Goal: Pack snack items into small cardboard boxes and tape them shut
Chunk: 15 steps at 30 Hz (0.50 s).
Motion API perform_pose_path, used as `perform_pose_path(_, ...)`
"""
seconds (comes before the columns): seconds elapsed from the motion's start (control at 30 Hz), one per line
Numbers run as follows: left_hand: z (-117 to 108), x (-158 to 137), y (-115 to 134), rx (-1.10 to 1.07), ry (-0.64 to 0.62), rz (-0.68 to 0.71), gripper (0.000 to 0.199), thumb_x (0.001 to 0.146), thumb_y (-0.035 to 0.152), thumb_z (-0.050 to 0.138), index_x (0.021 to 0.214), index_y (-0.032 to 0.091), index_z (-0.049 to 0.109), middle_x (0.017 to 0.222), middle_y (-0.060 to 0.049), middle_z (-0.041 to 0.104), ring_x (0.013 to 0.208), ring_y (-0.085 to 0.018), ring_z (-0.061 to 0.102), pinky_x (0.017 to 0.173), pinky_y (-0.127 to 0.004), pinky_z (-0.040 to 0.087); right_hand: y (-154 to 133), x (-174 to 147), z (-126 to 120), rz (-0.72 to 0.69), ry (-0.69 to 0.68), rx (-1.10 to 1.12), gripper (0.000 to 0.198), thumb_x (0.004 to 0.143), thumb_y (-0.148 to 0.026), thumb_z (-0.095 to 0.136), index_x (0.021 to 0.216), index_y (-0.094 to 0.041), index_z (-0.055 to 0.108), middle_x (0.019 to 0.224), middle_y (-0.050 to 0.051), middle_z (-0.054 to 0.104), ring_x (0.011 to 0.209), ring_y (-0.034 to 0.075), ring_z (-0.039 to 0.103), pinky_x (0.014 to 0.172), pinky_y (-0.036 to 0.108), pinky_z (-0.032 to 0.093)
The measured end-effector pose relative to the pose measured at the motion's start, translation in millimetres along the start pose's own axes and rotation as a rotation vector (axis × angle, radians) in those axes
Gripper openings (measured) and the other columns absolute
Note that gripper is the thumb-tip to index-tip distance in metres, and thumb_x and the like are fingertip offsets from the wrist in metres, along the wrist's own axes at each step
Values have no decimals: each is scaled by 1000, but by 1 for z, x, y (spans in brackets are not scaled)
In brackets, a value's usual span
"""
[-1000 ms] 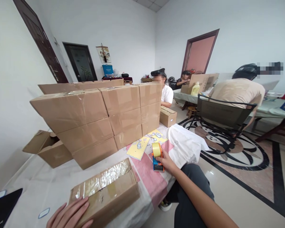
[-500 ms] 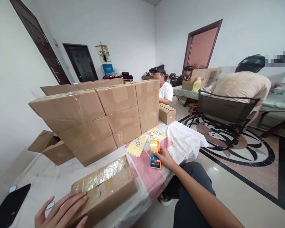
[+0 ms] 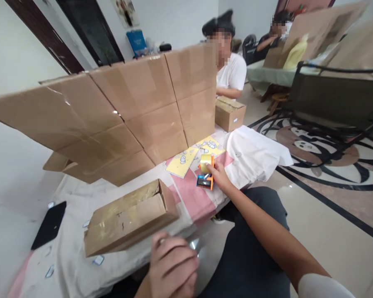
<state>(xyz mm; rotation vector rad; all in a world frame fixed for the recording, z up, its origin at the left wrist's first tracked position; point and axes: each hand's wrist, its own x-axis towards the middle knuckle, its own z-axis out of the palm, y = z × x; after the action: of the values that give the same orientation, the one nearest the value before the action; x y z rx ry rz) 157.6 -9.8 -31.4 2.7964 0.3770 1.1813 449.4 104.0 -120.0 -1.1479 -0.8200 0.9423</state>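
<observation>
My right hand grips an orange and blue tape dispenser with a yellowish roll of tape, over the pink part of the cloth. My left hand, curled and slightly blurred, is in front of the table's near edge. A bright glint shows beside its fingers; whether they hold anything is hidden. Between the left hand and the stacked cartons lies a long cardboard box, shiny tape along its top and a slit at its right end. No hand touches this box.
Stacked taped cartons form a wall across the table. An open carton stands behind its left end. A black phone-like slab lies at left. Yellow sheets lie near the dispenser. A co-worker sits beyond, near a small box.
My left hand has come off the cardboard box and moved right, its spread fingers now curled. My right hand still holds the tape dispenser. The view has tilted down.
</observation>
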Motion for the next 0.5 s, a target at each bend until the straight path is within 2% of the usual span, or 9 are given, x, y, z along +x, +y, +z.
perform_pose_path(0.1,48,26,4,-166,52,-67,12,86,18,57,93,22,66,76,1,75,73,-18,66,72,-39,41,8,-7,-3,-18,-69,-16,32,81,-47,67,97,-20,65,94,3,72,81,19,66,76,32,53)
perform_pose_path(0.17,74,33,-4,-205,81,-134,13,86,14,55,92,21,65,76,0,74,72,-17,64,70,-36,40,9,-11,-4,-41,-121,-47,29,84,-48,66,93,-20,65,87,1,70,75,17,63,71,31,52)
perform_pose_path(0.23,95,34,-16,-211,117,-265,14,89,12,55,90,21,65,76,-1,72,72,-16,62,70,-34,42,6,-13,-4,-54,-133,-58,32,85,-52,67,88,-20,65,79,1,68,68,16,60,65,30,51)
perform_pose_path(0.37,129,31,-36,-148,181,-537,10,92,17,59,97,20,67,80,-3,67,77,-17,60,73,-32,47,-2,-15,-4,-4,-117,12,42,82,-62,69,85,-20,65,71,1,66,62,17,58,58,29,48)
perform_pose_path(0.5,148,27,-46,-93,143,-596,21,91,23,65,112,21,66,90,-5,65,86,-19,61,80,-33,49,-3,-13,-2,7,-92,14,46,81,-65,69,79,-20,64,67,0,63,58,15,55,54,27,44)
